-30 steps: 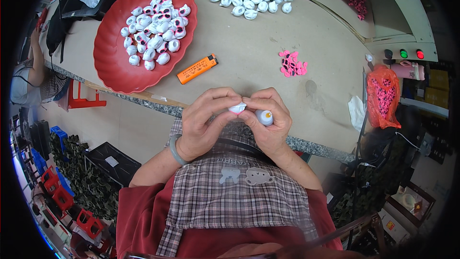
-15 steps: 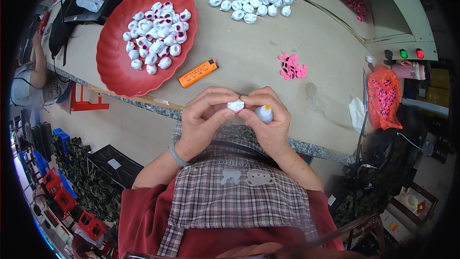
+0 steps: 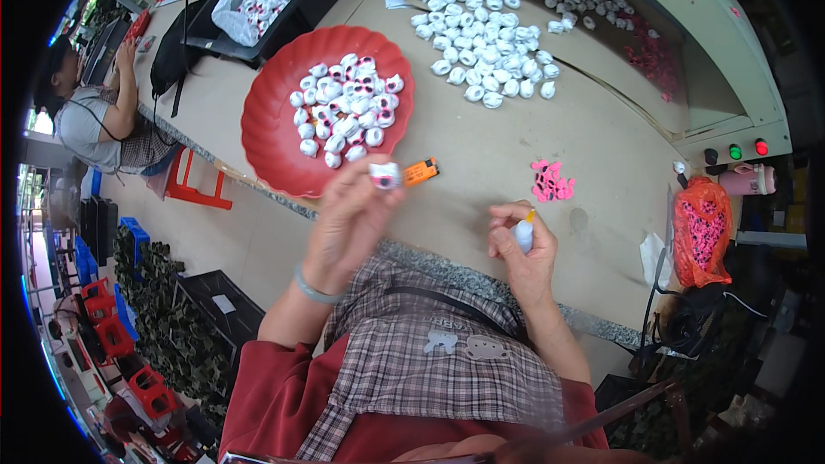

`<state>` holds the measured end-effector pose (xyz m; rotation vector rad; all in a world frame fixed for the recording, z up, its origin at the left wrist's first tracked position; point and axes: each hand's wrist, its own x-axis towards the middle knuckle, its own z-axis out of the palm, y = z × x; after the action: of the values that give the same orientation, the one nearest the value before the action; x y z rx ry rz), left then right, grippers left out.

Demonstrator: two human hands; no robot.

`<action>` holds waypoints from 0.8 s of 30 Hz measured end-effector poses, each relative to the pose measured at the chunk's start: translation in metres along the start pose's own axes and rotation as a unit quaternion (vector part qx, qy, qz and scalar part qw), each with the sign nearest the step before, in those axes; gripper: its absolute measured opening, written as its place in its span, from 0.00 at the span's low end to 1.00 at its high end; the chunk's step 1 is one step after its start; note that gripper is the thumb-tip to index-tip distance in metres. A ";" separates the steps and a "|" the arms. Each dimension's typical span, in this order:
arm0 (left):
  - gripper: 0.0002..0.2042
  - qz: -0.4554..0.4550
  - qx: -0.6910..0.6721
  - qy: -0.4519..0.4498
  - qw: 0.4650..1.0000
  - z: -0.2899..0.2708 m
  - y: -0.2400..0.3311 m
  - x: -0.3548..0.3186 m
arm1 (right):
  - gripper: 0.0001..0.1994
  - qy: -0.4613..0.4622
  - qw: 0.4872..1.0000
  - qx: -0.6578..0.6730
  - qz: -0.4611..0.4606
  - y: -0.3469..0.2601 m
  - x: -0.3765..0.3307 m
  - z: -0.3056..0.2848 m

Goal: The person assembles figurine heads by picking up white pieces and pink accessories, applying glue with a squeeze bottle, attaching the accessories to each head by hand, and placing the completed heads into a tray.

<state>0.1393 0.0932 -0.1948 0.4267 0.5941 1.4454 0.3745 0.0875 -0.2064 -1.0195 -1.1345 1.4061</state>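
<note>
My left hand [image 3: 351, 216] is raised at the near rim of a red scalloped bowl [image 3: 266, 77]. Its fingers are closed on a small white piece [image 3: 384, 175] with a pink and black spot. Similar white pieces [image 3: 344, 107] lie heaped in the bowl. My right hand [image 3: 531, 262] is over the table's near side, wrapped round a small white glue bottle [image 3: 523, 234] with a yellow tip pointing up. Beyond that hand lies a little pile of pink and black discs [image 3: 551, 181]. An orange lighter [image 3: 421, 172] sits just right of my left hand, partly hidden by it.
Many plain white pieces [image 3: 490, 43] spread at the back before a grey metal housing [image 3: 730, 77]. A black tray [image 3: 292, 13] with more pieces stands back left. An orange-red bag [image 3: 703, 232] and a pink bottle [image 3: 749, 179] are at right. Another person [image 3: 112, 112] sits far left.
My hands have parted. The left has moved to the bowl with the white piece, and the right has gone rightward with the glue bottle. The whole view has shifted.
</note>
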 end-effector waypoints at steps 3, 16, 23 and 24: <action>0.13 0.209 0.326 0.051 0.921 -0.003 0.038 0.013 | 0.08 -0.007 1.000 -0.019 -0.003 0.002 0.000 -0.003; 0.21 0.311 0.748 -0.138 0.569 0.049 -0.018 0.097 | 0.08 -0.026 0.999 -0.035 -0.005 -0.002 0.001 -0.006; 0.08 0.257 0.828 -0.076 0.493 0.044 -0.054 0.133 | 0.08 -0.033 0.999 -0.033 0.005 -0.002 -0.002 -0.004; 0.09 0.273 0.814 -0.081 0.507 0.043 -0.058 0.134 | 0.07 -0.017 0.999 -0.037 0.009 -0.002 -0.003 -0.004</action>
<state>0.2147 0.2244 -0.2121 2.3994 1.6935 0.8723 0.3796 0.0853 -0.2049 -1.0639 -1.2118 1.4092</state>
